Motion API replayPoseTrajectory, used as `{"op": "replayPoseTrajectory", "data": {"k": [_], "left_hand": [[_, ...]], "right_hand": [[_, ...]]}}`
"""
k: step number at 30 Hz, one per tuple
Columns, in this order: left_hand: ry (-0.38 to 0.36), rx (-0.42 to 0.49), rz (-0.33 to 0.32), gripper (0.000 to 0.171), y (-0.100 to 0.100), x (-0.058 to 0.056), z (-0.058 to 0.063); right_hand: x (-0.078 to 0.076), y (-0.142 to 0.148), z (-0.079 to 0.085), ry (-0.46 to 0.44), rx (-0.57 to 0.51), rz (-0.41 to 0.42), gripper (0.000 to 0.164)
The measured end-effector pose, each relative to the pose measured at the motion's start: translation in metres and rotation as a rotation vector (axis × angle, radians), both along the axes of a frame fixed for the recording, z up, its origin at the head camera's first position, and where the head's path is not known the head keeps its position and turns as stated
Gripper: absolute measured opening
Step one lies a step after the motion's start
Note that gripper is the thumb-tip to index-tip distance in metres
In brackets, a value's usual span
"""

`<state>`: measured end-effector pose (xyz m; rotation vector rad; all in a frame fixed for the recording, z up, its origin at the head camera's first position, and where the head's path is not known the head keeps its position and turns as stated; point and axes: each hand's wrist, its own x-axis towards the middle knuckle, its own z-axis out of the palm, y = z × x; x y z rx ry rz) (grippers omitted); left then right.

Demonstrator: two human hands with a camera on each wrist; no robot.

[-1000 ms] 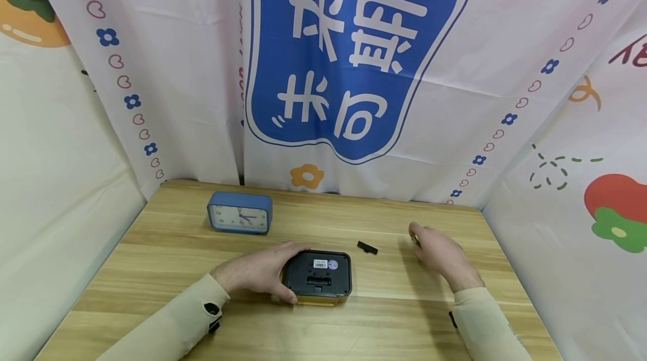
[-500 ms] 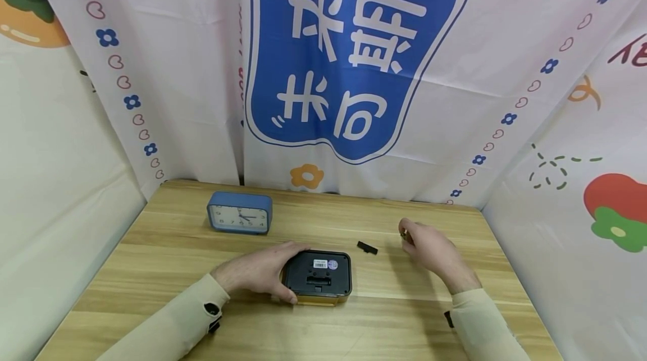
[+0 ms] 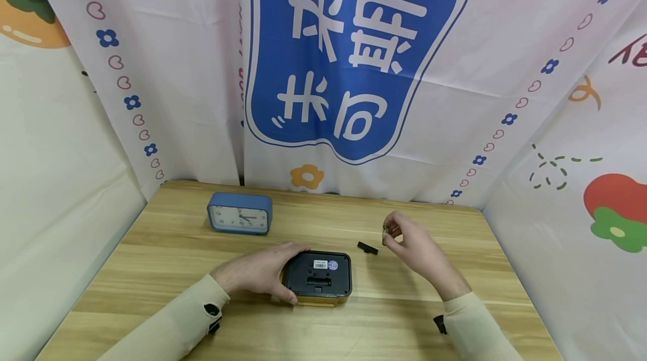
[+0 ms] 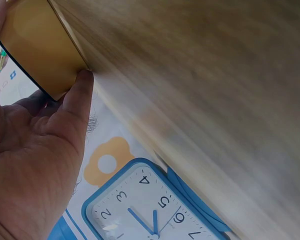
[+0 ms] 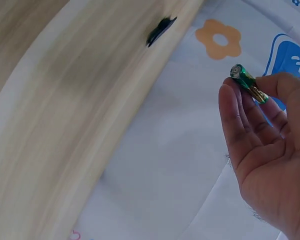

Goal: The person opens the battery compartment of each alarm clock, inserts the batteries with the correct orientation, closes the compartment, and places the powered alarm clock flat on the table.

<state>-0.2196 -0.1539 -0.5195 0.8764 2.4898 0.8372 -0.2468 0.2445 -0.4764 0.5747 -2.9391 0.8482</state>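
Observation:
A clock with a black back (image 3: pixel 336 279) and yellow sides lies face down on the wooden table, its narrow battery slot (image 3: pixel 318 281) uncovered. My left hand (image 3: pixel 263 272) grips its left end, the thumb along the near side and the fingers at the far edge. In the left wrist view the clock's yellow side (image 4: pixel 40 45) shows between thumb and fingers. My right hand (image 3: pixel 411 243) is raised right of the clock. Between thumb and fingertips it pinches a green and gold battery (image 5: pixel 249 84). A small black battery cover (image 3: pixel 367 247) lies on the table between the clock and the right hand.
A blue alarm clock (image 3: pixel 240 213) with a white dial stands at the back left of the table (image 3: pixel 167 254). Printed white cloth (image 3: pixel 429 147) hangs behind the table's back edge and along both sides.
My right hand has moved left with the battery, toward the black cover, and the battery shows more plainly at the fingertips. The left hand and the clock stay in place.

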Motion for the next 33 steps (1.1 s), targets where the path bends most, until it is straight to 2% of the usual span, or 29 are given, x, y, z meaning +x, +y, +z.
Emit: {"op": "replayPoseTrajectory", "data": {"k": [7, 15, 33], "left_hand": [[0.007, -0.005, 0.001, 0.12, 0.0, 0.001, 0.0], [0.007, -0.008, 0.003, 0.12, 0.0, 0.001, -0.001], [0.001, 0.001, -0.003, 0.12, 0.0, -0.002, -0.001]], "right_hand": [[0.008, -0.015, -0.002, -0.047, -0.148, 0.016, 0.017], [0.018, -0.031, -0.008, -0.136, -0.264, 0.043, 0.018], [0.037, -0.061, -0.022, -0.208, -0.285, 0.145, 0.017]]}}
